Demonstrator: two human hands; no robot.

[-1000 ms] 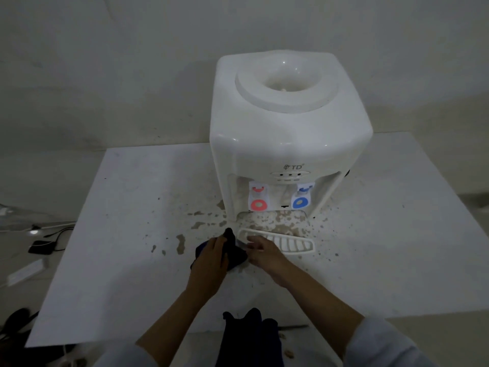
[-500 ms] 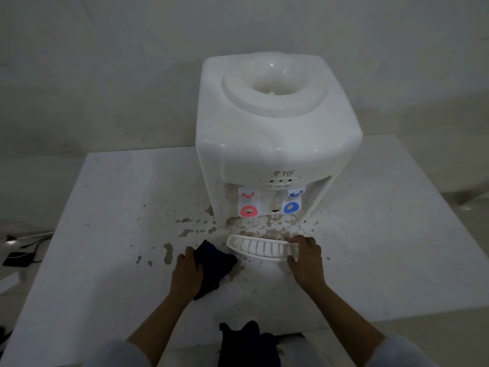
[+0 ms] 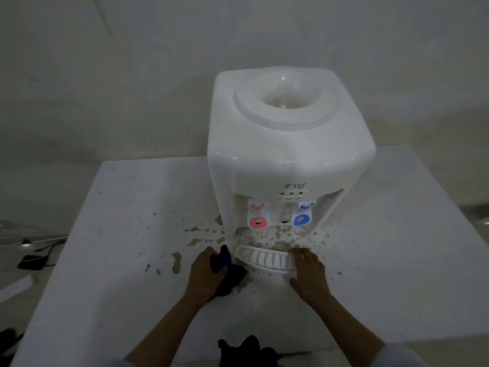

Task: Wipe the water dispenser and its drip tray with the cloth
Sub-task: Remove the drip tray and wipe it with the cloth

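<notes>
A white tabletop water dispenser (image 3: pixel 285 154) with a red tap and a blue tap stands on a white table (image 3: pixel 119 260). Its white slotted drip tray (image 3: pixel 262 259) lies pulled out on the table just in front of the tap recess. My right hand (image 3: pixel 308 271) grips the tray's right end. My left hand (image 3: pixel 206 274) holds a dark blue cloth (image 3: pixel 230 276) bunched against the table, right beside the tray's left end.
Brown stains and splashes (image 3: pixel 176 262) spot the table around the dispenser's base and inside the recess. Cables and a dark device (image 3: pixel 31 262) lie on the floor to the left. A dark piece of fabric (image 3: pixel 246 350) sits at the table's near edge.
My right hand shifted from the tray's left end to its right end. The left hand lifted the cloth up against the tray's left end. The view shifted.
</notes>
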